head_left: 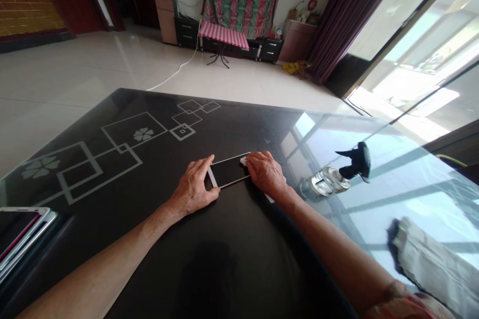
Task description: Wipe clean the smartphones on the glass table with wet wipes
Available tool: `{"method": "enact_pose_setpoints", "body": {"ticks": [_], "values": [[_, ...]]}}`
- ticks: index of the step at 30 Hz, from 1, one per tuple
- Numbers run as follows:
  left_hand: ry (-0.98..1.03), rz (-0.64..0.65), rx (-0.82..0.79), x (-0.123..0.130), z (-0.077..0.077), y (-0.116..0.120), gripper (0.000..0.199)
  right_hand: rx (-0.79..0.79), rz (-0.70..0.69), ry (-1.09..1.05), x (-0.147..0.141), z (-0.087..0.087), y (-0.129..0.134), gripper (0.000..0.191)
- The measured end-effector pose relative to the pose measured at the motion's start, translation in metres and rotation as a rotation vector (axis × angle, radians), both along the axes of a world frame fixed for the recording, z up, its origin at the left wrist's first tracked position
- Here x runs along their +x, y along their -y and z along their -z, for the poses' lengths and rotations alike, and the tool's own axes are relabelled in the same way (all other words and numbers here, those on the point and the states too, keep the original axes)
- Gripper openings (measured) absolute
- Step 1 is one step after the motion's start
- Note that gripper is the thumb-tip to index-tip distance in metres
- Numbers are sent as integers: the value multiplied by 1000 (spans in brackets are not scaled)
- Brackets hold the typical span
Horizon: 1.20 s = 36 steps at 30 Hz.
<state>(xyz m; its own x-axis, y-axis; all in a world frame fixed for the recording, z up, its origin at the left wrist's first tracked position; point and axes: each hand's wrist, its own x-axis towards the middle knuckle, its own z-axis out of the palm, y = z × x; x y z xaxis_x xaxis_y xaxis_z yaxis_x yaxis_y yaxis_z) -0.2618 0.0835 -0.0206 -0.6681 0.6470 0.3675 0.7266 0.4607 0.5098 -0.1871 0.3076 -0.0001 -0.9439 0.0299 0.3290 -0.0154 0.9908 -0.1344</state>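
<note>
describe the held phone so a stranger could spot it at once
Find the glossy dark table. Near its middle, the left hand grips one end of a phone, and the right hand holds a white wipe against the other end. Its black screen faces up; unlike the pale-edged devices at far left, it sits between both hands.

No text, brand or number legible anywhere; phone [229, 172], screen dark, any lettering on it unreadable; spray bottle [326, 182], lying on its side, small dark mark on the clear body, too small to read; tabletop [239, 127], pale four-petal figures and overlapping square outlines, pattern rather than lettering; yellow item [292, 67] on the floor by the curtain [348, 15], too small to make out any print.
</note>
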Motion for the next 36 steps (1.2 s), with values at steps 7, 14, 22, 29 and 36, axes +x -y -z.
{"method": "enact_pose_setpoints", "body": {"ticks": [7,14,22,29,36], "values": [[5,10,17,0,0,0,76,1,-29,-13,0,-1,1,27],[11,10,0,0,0,1,76,-42,-66,6,34,-4,2,27],[24,9,-13,1,-3,0,76,-1,-31,-3,-5,-2,-2,29],[-4,7,8,0,0,-1,76,-52,-95,-28,-3,0,36,26],[-6,8,33,-1,2,-1,75,-56,-156,-49,-3,5,54,23]]}}
